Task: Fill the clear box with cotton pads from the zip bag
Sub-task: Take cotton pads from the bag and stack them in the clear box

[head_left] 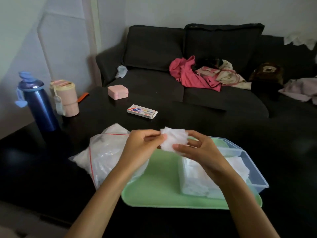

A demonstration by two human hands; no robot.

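A small stack of white cotton pads (173,141) is held above the green tray (154,177), pinched on its left edge by the left hand (142,146) and on its lower right by the right hand (197,148); both sets of fingers grasp the stack. The clear box (253,170), partly filled with pads, sits on the tray below the right hand. The zip bag (103,152) lies left of the tray on the dark worktop (51,169).
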